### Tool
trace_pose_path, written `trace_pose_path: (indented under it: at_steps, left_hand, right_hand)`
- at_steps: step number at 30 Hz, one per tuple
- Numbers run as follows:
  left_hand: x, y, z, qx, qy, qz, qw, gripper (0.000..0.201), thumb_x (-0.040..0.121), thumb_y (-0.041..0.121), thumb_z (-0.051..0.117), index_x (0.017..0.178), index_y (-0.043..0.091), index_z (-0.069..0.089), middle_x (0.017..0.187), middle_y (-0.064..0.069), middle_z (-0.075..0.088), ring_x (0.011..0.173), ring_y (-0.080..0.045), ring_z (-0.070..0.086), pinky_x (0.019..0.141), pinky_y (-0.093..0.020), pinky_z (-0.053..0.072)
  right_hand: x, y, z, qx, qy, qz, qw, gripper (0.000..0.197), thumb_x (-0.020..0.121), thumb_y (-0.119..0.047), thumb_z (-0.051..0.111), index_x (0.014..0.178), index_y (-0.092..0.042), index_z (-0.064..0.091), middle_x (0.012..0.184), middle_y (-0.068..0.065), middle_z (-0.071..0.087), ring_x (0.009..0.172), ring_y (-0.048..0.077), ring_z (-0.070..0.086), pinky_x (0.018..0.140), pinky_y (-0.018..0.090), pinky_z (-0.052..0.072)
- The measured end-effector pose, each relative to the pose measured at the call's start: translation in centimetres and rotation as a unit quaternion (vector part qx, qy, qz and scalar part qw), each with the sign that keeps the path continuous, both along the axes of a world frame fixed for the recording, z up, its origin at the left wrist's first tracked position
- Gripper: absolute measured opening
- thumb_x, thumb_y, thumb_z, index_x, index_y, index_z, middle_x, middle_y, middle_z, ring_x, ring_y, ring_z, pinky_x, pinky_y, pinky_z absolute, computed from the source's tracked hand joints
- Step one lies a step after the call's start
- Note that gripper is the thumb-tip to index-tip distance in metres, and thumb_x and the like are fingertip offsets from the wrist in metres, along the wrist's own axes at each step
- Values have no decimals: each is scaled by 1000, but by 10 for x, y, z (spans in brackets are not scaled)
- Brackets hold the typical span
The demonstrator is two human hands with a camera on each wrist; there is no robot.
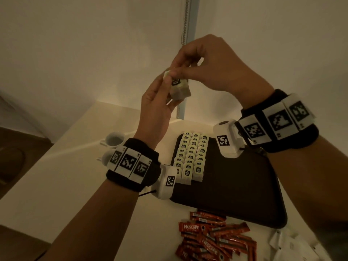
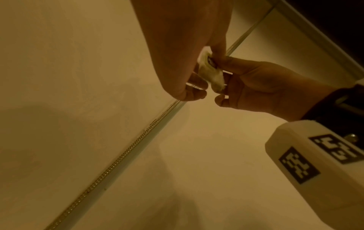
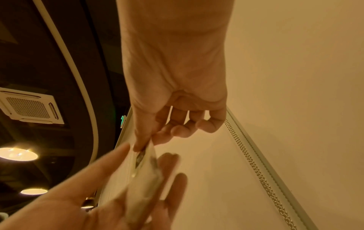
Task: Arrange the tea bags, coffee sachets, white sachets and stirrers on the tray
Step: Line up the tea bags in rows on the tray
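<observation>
While a small stack of tea bags [image 1: 179,89] sits up in the air, left hand [image 1: 156,108] holds it & right hand [image 1: 205,66] pinches the top one. Tray [image 1: 244,185] below has 3 rows already. Next, I think: put this one down w/ the rows, gently.

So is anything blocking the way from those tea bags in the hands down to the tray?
Nothing visible: both hands hold the tea bags in open air above the tray, whose bare part lies beside the tea bag rows.
</observation>
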State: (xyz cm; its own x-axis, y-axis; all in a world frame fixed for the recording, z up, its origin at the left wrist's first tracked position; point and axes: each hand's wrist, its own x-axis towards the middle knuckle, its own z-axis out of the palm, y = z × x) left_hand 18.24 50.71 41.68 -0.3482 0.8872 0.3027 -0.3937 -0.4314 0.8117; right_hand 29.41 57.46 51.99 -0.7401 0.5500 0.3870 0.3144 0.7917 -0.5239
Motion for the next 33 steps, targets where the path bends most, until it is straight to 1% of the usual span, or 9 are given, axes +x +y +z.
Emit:
trace_pose_path:
  at_steps: [2, 7, 10, 14, 19, 22, 24, 28, 33]
  left_hand:
    - [-3, 0, -1, 7, 10, 13, 1000, 22, 97, 19, 45, 105, 10, 64, 99, -7, 65, 101, -28, 57, 81, -28, 52]
    - [-3, -1, -4, 21, 65, 16, 997, 18, 87, 11, 62, 93, 22, 74, 91, 1, 73, 90, -15, 67, 82, -28, 51]
    - [-4, -1, -7, 21, 90, 8, 996, 20, 83, 9, 66, 101, 16, 69, 93, 1, 73, 92, -17, 67, 82, -27, 50]
    - [-1, -2, -11, 2, 113, 15, 993, 22, 86, -1, 61, 104, 11, 63, 90, 4, 74, 89, -15, 69, 75, -21, 50]
    - [7, -3, -19, -36, 106, 14, 994, 21, 85, 1, 63, 101, 14, 66, 87, 5, 74, 90, -12, 69, 75, -22, 51]
    - [7, -9, -30, -64, 125, -7, 990, 33, 76, 14, 73, 107, 19, 64, 99, 6, 73, 97, -13, 67, 80, -25, 51]
    - [2, -19, -44, -102, 160, -19, 982, 38, 75, 20, 73, 111, 23, 61, 107, 8, 70, 100, -13, 65, 83, -28, 51]
    - [-20, -53, -81, -225, 227, -5, 948, 18, 90, 13, 59, 107, 17, 64, 100, 0, 71, 93, -19, 67, 84, -36, 52]
    - [-47, -105, -127, -318, 270, 12, 909, 16, 94, 9, 53, 102, 13, 66, 91, -2, 71, 83, -19, 67, 80, -34, 52]
  right_hand:
    - [1, 1, -3, -2, 2, -5, 1000, 7, 81, -28, 71, 86, -23, 70, 76, -20, 62, 66, -8, 54, 66, 5, 41]
    - [0, 1, -8, -12, 16, 1, 1000, 8, 81, -28, 71, 85, -22, 70, 81, -2, 68, 69, -1, 54, 66, 10, 43]
    - [0, 3, -11, -16, 22, -4, 1000, 8, 82, -29, 70, 86, -22, 69, 80, -9, 66, 69, -2, 54, 67, 9, 43]
    - [4, 5, -14, -17, 28, -11, 999, 8, 83, -29, 69, 86, -22, 69, 78, -19, 61, 67, -6, 54, 68, 7, 42]
    - [9, 4, -22, -34, 32, -9, 999, 6, 82, -28, 70, 85, -23, 68, 79, -11, 64, 69, -2, 54, 68, 12, 44]
    - [19, 2, -37, -67, 51, -27, 996, 3, 82, -26, 70, 84, -24, 68, 78, -9, 66, 67, -4, 55, 66, 7, 42]
    - [29, -1, -59, -99, 50, -41, 993, 4, 82, -23, 70, 85, -25, 67, 76, -16, 64, 66, -9, 55, 65, 4, 41]
    - [54, -9, -137, -173, -43, -88, 980, 8, 84, -18, 68, 91, -22, 68, 80, -18, 61, 69, -12, 54, 69, 3, 42]
    - [86, -21, -247, -272, -230, -124, 926, 14, 89, -18, 61, 101, -12, 65, 100, 1, 64, 81, 2, 54, 77, 15, 47]
